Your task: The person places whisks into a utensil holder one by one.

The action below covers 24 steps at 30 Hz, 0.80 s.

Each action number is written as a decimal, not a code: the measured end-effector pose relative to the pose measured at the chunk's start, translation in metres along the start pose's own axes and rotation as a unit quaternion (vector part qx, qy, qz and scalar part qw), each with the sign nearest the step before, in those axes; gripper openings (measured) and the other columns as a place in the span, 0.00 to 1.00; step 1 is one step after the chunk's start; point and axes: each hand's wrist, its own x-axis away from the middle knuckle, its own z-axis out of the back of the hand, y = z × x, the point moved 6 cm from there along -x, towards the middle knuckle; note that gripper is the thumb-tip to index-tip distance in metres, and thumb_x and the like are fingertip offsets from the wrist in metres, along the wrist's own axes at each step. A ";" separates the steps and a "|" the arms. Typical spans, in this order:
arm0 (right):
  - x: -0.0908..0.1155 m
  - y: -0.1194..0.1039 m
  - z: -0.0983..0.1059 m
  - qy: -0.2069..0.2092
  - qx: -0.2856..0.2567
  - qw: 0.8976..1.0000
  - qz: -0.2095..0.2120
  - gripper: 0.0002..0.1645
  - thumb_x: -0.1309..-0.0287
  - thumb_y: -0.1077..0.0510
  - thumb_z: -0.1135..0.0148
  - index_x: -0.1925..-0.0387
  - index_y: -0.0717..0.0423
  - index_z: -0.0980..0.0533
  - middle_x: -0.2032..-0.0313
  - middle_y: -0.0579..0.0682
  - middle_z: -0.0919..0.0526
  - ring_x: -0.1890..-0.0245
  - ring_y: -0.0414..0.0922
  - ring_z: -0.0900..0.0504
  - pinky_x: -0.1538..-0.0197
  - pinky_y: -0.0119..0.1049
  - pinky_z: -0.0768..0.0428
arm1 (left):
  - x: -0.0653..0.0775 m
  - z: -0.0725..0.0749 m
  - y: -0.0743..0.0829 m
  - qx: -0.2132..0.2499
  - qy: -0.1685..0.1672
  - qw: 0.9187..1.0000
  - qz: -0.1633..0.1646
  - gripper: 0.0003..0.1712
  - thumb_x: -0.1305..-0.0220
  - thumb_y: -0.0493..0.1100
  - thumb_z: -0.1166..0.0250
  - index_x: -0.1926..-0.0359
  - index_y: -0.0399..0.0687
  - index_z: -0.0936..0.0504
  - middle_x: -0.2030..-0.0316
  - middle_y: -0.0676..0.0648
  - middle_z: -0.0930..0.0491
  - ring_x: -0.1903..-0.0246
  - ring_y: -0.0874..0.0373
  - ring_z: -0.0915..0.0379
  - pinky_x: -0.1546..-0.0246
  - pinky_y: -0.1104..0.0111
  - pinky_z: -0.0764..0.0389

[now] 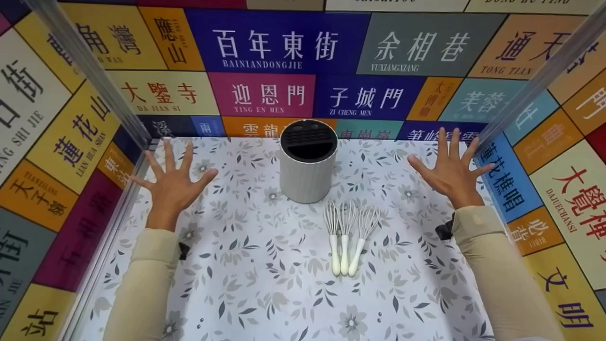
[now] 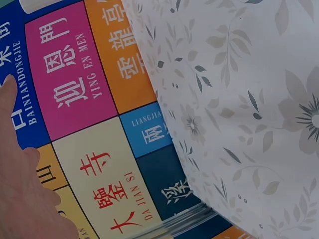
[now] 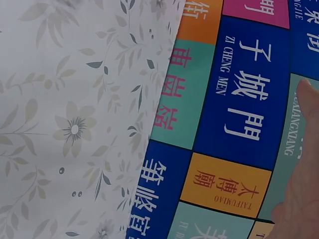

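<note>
In the head view, my left hand (image 1: 173, 185) is spread at the left of the table, fingers straight and apart, holding nothing. My right hand (image 1: 452, 174) is spread the same way at the right. Between them, toward the back, stands a light grey ribbed holder (image 1: 307, 182) with a black slotted top (image 1: 308, 140). In front of it lie three whisks side by side, a left one (image 1: 335, 255), a middle one (image 1: 344, 255) and a right one (image 1: 356, 258), their wire ends pointing at the holder. Each wrist view shows only part of its hand, the left (image 2: 20, 194) and the right (image 3: 301, 194).
A white cloth (image 1: 255, 293) with grey leaves and flowers covers the table. Colourful panels (image 1: 274, 42) with Chinese lettering wall it in at the back and both sides. Clear strips stand in the left corner (image 1: 102, 80) and the right corner (image 1: 535, 80).
</note>
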 end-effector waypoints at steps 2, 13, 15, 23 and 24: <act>0.001 0.000 -0.002 -0.001 -0.004 1.000 0.001 0.67 0.46 0.11 0.61 0.22 0.33 0.80 0.23 0.46 0.88 0.29 0.66 0.95 0.52 0.85 0.87 | 0.000 -0.002 0.002 0.007 0.000 1.000 0.001 0.57 0.43 0.88 0.58 0.21 0.79 0.71 0.23 0.53 0.90 0.28 0.34 1.03 0.50 0.22 0.93; 0.015 0.001 -0.017 -0.014 -0.052 0.999 0.004 0.68 0.45 0.13 0.56 0.22 0.32 0.81 0.22 0.46 0.85 0.25 0.70 0.85 0.46 0.89 0.75 | 0.001 -0.023 0.027 0.064 0.003 0.998 -0.014 0.57 0.41 0.85 0.52 0.19 0.77 0.64 0.20 0.52 0.82 0.24 0.32 0.92 0.45 0.19 0.85; 0.018 -0.001 -0.020 -0.016 -0.065 0.998 0.004 0.68 0.44 0.13 0.54 0.22 0.32 0.81 0.22 0.45 0.84 0.24 0.70 0.82 0.43 0.89 0.70 | 0.002 -0.027 0.035 0.078 0.006 0.997 -0.019 0.57 0.41 0.84 0.50 0.19 0.76 0.62 0.19 0.52 0.79 0.23 0.32 0.89 0.44 0.19 0.83; 0.035 -0.008 -0.034 -0.035 -0.089 0.995 0.010 0.68 0.43 0.15 0.54 0.23 0.33 0.82 0.20 0.46 0.81 0.21 0.68 0.74 0.36 0.85 0.57 | 0.002 -0.045 0.069 0.104 -0.005 0.994 -0.032 0.57 0.43 0.87 0.52 0.19 0.77 0.60 0.18 0.51 0.74 0.21 0.33 0.85 0.39 0.19 0.77; 0.037 -0.009 -0.036 -0.040 -0.093 0.995 0.009 0.68 0.43 0.14 0.54 0.23 0.33 0.82 0.20 0.46 0.80 0.21 0.68 0.72 0.36 0.85 0.56 | 0.002 -0.048 0.073 0.105 -0.007 0.994 -0.034 0.57 0.43 0.87 0.52 0.19 0.76 0.59 0.18 0.51 0.73 0.21 0.33 0.84 0.39 0.19 0.77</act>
